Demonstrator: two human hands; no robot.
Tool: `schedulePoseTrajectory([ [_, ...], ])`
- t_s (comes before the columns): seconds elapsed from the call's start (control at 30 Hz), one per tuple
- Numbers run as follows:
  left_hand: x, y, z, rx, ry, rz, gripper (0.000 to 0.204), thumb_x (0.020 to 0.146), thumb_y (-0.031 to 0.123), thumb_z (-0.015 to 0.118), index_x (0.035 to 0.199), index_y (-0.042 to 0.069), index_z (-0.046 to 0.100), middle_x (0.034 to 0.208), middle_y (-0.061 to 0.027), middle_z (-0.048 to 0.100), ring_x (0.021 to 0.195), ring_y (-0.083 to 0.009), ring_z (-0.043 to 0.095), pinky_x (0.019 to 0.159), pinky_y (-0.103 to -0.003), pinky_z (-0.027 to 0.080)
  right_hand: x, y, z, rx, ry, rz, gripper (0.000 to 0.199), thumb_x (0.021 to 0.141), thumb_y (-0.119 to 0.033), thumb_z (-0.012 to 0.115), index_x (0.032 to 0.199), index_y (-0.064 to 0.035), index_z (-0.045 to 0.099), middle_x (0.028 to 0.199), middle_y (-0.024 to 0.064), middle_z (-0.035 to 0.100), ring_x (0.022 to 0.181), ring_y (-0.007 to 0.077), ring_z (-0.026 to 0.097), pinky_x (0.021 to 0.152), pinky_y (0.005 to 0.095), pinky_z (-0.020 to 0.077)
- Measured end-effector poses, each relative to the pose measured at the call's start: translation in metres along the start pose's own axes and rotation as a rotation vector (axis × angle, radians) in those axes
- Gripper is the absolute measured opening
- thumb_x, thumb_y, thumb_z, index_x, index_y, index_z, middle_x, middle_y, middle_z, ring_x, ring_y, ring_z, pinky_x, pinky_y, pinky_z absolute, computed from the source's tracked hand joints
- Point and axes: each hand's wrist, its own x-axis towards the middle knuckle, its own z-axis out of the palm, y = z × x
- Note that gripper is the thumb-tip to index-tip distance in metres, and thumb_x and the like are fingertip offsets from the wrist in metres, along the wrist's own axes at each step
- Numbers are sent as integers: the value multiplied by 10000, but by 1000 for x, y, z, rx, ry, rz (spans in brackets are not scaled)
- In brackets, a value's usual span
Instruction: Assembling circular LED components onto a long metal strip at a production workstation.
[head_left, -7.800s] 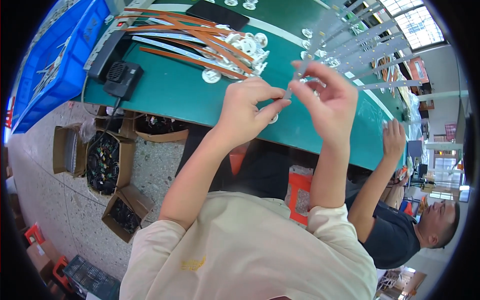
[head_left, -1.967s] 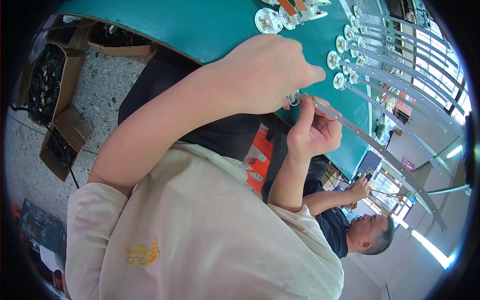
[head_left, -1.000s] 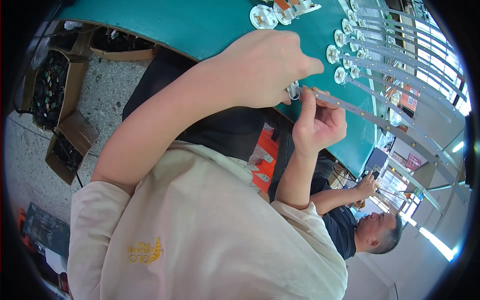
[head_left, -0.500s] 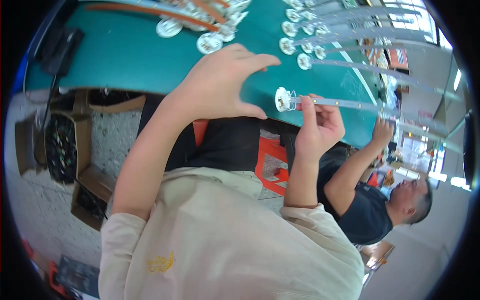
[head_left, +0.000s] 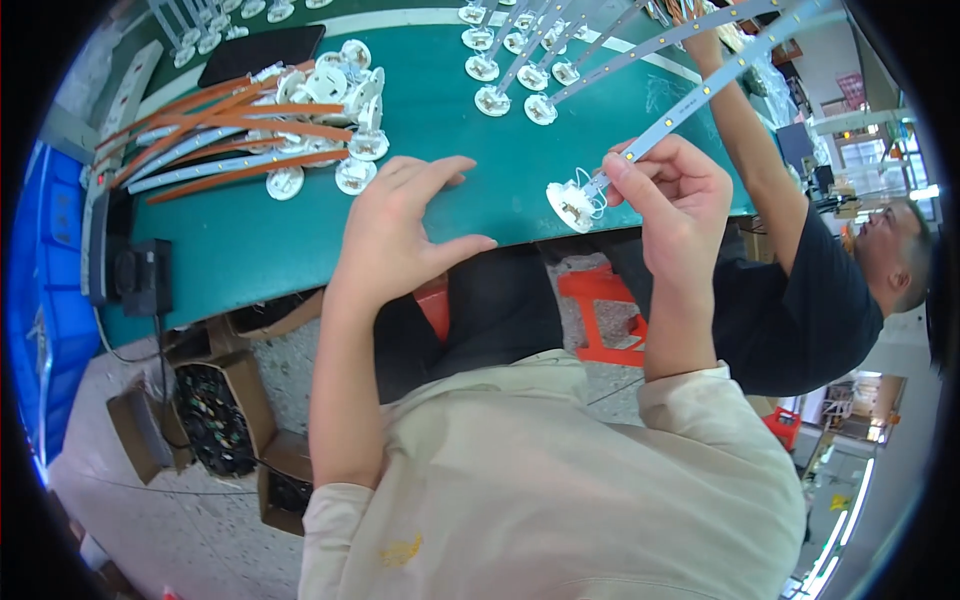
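A green bench [head_left: 250,240] runs across the upper half of a workshop, its near edge curving from lower left up to the right, with speckled floor and open cardboard boxes [head_left: 215,420] below it. Compared with half a second ago the view has swung up over the bench, so much more of its top shows, and the left hand [head_left: 400,235] has come off the part and now lies flat near the bench edge, fingers spread and holding nothing. The right hand [head_left: 675,195] pinches the near end of a long white LED strip [head_left: 700,85] between thumb and fingertips, as before; the strip slants up to the right over the bench, and its round white cap [head_left: 572,205], with thin wires looped at it, hangs just past the bench edge between the two hands. A pile of orange and white strips [head_left: 230,130] with caps lies left of the left hand, near but apart; a row of finished strips [head_left: 520,70] fans out at the top. Bare green surface lies between the left hand and that row. A black box [head_left: 140,278] sits at the left edge beside a blue crate [head_left: 45,280]. A person in a dark shirt [head_left: 800,290] reaches onto the bench at right
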Motion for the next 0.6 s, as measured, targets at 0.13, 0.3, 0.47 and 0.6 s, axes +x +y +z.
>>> schedulePoseTrajectory([
  [0.13,1,3,1,-13,-1,4,619,623,256,899,1171,75,675,1012,-87,714,972,-283,635,840,-388,532,7,-11,-2,-52,-117,77,76,853,28,731,906,54,683,745,72,691,615,84,623,592,194,469],
  [0.3,2,5,2,-26,-3,-22,595,601,224,905,1131,50,698,1006,-101,715,962,-289,638,837,-392,531,12,-23,-3,-53,-207,78,95,845,10,750,905,46,687,748,72,696,608,73,622,576,194,482],
  [0.47,3,4,1,-23,-7,-14,580,593,217,906,1107,40,705,1005,-111,716,964,-296,644,843,-396,531,14,-24,-3,-66,-205,59,99,843,8,756,902,43,686,757,75,699,613,72,625,574,199,491],
  [0.6,2,3,2,-31,-6,-12,568,589,210,905,1092,36,707,1005,-116,716,966,-298,647,849,-397,530,15,-23,-4,-101,-222,27,101,842,10,755,904,46,684,760,77,699,613,70,624,570,196,490],
])
